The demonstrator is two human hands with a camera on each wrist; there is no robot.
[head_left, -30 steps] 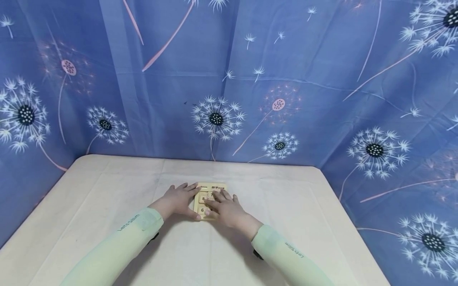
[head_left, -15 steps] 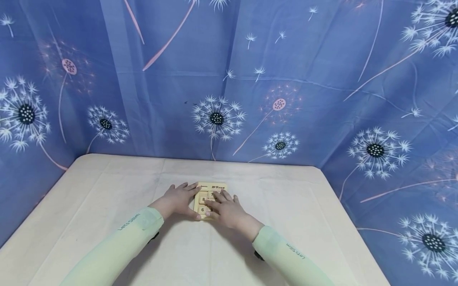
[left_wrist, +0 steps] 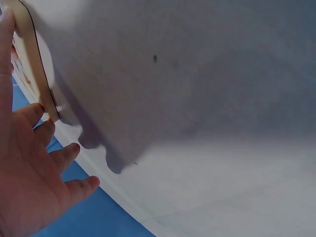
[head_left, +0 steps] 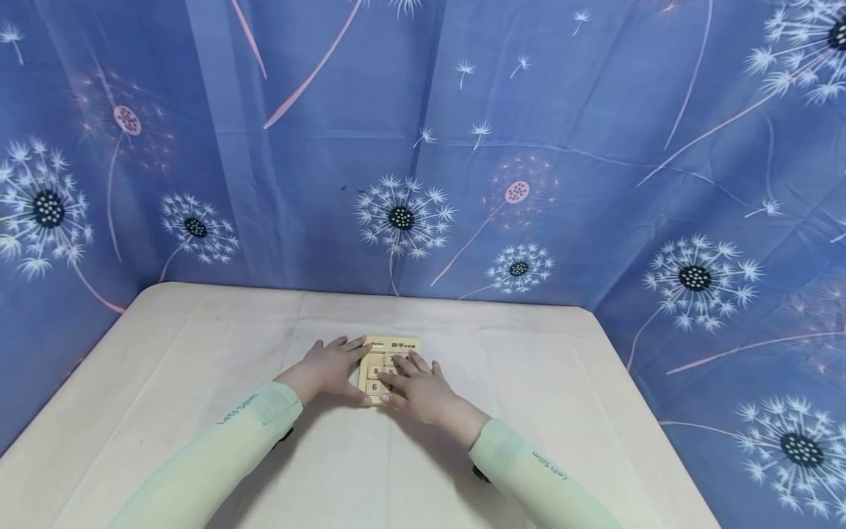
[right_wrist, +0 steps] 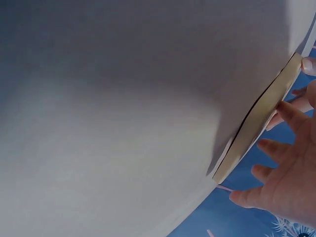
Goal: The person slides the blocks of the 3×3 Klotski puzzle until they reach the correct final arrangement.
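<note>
Number board (head_left: 374, 360): one, touched by two hands (head_left: 328, 370) (head_left: 423, 391).

1. number board (head_left: 386, 345): pale yellow, dark lettering
2. tiles (head_left: 374, 387): pale yellow, dark digits
3. sleeves (head_left: 208, 454): pale green, darker lettering
4. tabletop (head_left: 377, 470): off-white
5. backdrop cloth (head_left: 317, 213): blue, white and pink dandelion print

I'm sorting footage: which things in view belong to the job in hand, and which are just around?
In the job:
pale yellow rectangular puzzle board
its square numbered tiles
left hand
right hand

Just around:
blue dandelion-print fabric backdrop
cream round-cornered table
pale green sleeves
</note>
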